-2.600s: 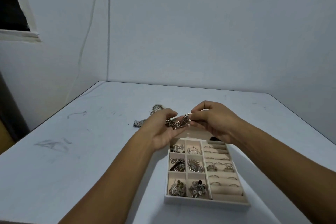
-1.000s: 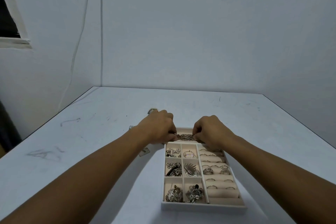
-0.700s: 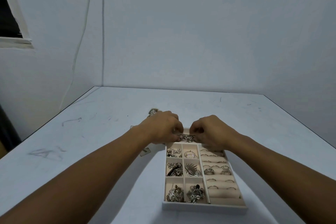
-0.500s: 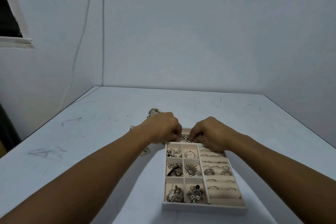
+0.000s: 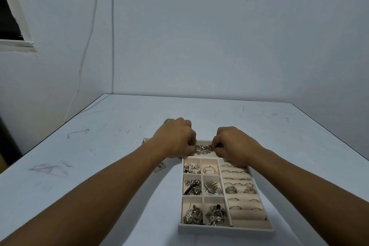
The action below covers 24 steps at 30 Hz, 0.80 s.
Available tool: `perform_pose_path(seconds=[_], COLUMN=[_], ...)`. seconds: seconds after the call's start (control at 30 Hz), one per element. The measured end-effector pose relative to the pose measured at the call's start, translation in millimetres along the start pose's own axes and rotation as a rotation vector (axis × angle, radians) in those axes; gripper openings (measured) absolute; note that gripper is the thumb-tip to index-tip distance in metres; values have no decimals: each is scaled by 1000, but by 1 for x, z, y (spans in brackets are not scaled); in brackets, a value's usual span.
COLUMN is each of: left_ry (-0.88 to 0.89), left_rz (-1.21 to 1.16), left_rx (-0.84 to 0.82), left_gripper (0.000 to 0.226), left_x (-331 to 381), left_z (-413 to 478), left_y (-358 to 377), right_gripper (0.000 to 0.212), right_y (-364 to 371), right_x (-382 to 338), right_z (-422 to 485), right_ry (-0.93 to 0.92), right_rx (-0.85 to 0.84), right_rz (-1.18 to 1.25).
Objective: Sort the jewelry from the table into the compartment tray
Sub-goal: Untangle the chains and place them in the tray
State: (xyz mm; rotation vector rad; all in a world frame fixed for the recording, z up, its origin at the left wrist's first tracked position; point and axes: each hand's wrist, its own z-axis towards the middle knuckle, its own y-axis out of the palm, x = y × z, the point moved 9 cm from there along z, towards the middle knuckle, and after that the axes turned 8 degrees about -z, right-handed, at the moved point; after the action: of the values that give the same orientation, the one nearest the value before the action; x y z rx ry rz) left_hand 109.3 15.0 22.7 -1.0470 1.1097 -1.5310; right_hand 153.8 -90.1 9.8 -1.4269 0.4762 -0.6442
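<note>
On the left part of the desk (image 5: 89, 166) a small metal piece (image 5: 145, 140) lies just beside the left wrist, and a tag-like piece (image 5: 160, 166) shows from under the left forearm, near the left wall of the compartment tray (image 5: 225, 230). The tray stands close to the near edge of the desk. The left grip (image 5: 175, 140) is low over the far end of the tray, and its curled fingers pinch the left end of a silver chain (image 5: 203, 149). The chain runs in a short line above the long far compartment; I cannot tell whether it touches the bottom there. The right grip (image 5: 233, 146) pinches the other end of the chain in the same way, with the fingers curled. Half a second ago the two grips were closer together and the chain was bunched between them; now they are a little more apart and the chain is drawn out. Some seconds ago the chain was held higher, in the air above the tray. On the right side of the tray the rings (image 5: 239, 188) sit in the rolls as before
</note>
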Motion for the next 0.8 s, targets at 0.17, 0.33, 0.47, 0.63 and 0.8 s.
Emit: perform_pose_path(seconds=[0.17,0.33,0.47,0.63,0.8], left_ry=[81,47,-4,-38,-4], left_rz=[-78,-48,13,-8,-23], left_rx=[-67,-58,-14,2,-5], left_gripper=[23,21,22,15,12], left_x=[11,9,6,3,2], left_z=[3,6,6,6,5], left_y=[6,6,6,5,2], right_gripper=[19,19,15,8,12], right_y=[-1,0,0,-2,-2], right_x=[0,1,3,3,4], right_z=[1,4,5,5,4], right_ry=[8,18,52,58,47], right_rx=[5,21,57,93,94], right_rz=[0,-10,9,4,-2])
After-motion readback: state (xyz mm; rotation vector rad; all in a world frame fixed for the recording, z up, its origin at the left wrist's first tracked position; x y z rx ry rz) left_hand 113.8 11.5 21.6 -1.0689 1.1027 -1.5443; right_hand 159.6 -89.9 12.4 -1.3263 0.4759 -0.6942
